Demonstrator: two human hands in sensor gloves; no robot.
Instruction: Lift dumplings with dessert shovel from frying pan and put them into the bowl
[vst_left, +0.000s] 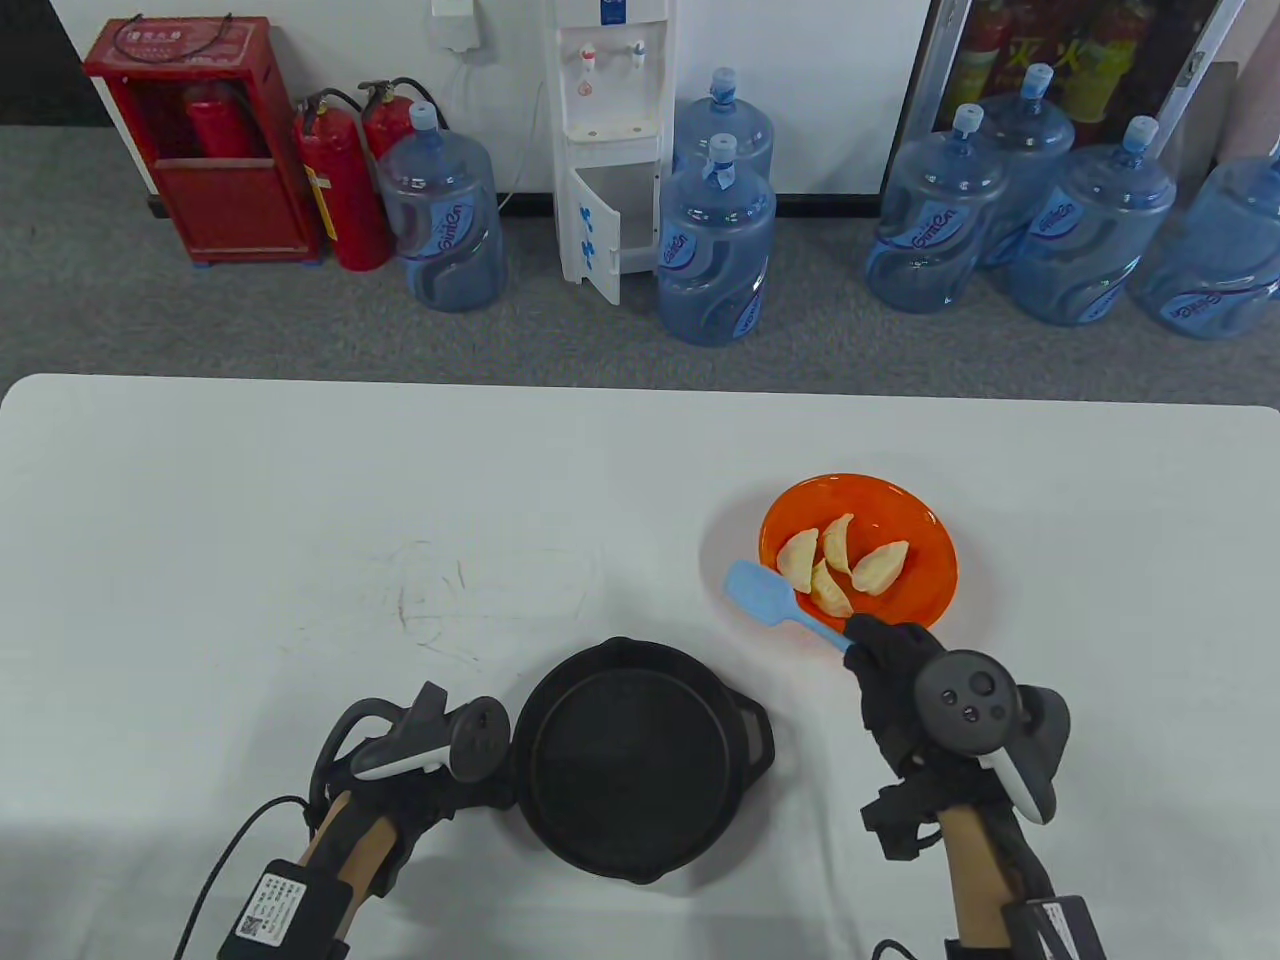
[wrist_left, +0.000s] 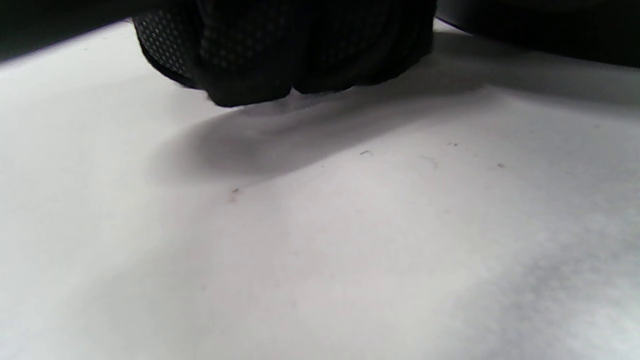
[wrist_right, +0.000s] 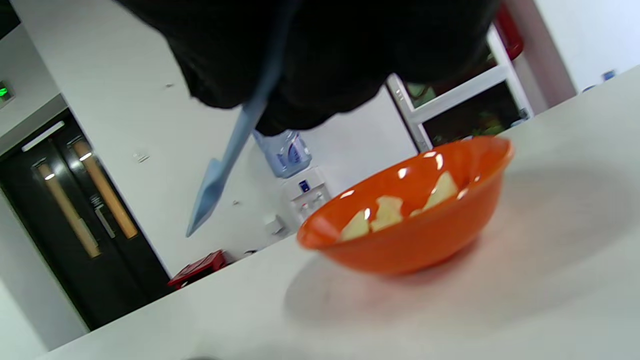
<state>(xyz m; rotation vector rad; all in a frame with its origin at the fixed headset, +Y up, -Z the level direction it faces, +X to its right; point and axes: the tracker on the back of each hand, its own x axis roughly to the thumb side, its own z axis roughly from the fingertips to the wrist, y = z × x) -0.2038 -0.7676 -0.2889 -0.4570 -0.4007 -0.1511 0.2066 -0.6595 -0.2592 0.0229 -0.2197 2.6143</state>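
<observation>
A: We note the right hand gripping the blue dessert shovel by its handle, blade raised just left of the orange bowl.

B: We confirm. Four dumplings lie in that bowl. The left hand rests curled on the worktop beside the frying pan; we cannot tell whether it holds anything.

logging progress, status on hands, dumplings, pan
Right hand grips shovel, raised beside bowl. Left hand beside pan. Four dumplings in bowl. Pan empty.
</observation>
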